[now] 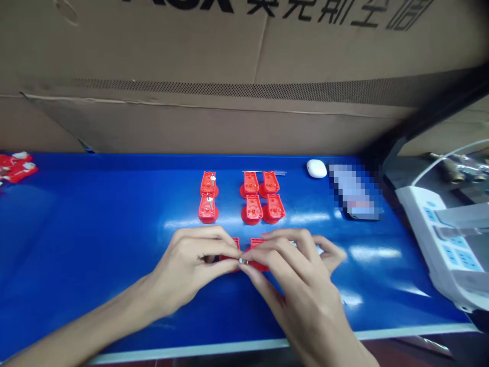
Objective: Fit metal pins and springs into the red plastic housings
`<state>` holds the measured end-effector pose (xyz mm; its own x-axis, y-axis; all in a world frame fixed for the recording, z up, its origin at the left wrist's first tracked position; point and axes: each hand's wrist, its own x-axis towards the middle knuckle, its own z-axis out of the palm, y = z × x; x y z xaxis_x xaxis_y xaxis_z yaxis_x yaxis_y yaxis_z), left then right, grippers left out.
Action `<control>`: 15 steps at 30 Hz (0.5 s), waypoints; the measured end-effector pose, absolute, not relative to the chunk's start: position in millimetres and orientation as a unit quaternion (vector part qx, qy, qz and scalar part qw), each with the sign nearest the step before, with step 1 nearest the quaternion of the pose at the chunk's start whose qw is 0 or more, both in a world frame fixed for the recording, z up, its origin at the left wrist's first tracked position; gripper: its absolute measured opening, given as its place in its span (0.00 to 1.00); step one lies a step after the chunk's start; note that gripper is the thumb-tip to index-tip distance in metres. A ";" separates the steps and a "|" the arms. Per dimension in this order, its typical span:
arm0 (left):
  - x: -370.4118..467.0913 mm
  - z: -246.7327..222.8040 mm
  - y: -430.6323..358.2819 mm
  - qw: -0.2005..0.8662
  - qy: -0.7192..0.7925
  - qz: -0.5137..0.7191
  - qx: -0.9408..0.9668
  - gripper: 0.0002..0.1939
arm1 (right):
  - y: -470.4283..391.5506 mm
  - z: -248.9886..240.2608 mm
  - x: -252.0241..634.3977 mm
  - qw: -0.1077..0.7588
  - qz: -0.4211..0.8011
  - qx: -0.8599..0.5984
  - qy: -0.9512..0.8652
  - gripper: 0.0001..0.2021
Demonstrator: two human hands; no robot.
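Note:
My left hand (191, 262) and my right hand (305, 272) meet fingertip to fingertip near the front of the blue table. Pinched between them is a small shiny metal part (243, 261), mostly covered by the fingers. Just behind the fingertips stand two red plastic housings, a left one (236, 242) and a right one (257, 242), both partly hidden by my hands. Farther back, two more red housings (208, 213) sit in a column, each with a small white-and-metal piece on top. To their right is a group of several red housings (252, 209).
The blue table (95, 229) backs onto a cardboard wall (229, 127). A white rounded case (317, 168) and a blurred-out flat object (355, 191) lie back right. A white power strip (446, 244) is at the right edge, red parts (17, 168) at far left. Thin clear rods (273, 173) lie behind the housings.

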<state>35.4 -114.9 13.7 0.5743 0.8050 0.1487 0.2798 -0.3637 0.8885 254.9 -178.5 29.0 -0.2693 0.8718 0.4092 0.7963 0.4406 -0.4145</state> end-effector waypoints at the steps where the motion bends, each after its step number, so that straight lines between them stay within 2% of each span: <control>1: 35.5 13.7 -114.9 0.442 0.354 0.297 0.769 0.06 | -178.5 29.2 254.7 0.302 0.060 -0.524 -0.794 0.01; 11: 36.7 14.6 -114.1 0.448 0.362 0.294 0.762 0.07 | -177.6 29.8 257.1 0.308 0.078 -0.516 -0.796 0.03; 15: 36.6 14.3 -113.5 0.435 0.371 0.294 0.766 0.07 | -179.2 28.9 259.9 0.300 0.088 -0.510 -0.801 0.09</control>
<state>36.6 -113.5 14.3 0.5521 0.8240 0.1274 0.3131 -0.3465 0.8842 259.9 -179.2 28.9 -0.2996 0.8700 0.3916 0.7649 0.4644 -0.4465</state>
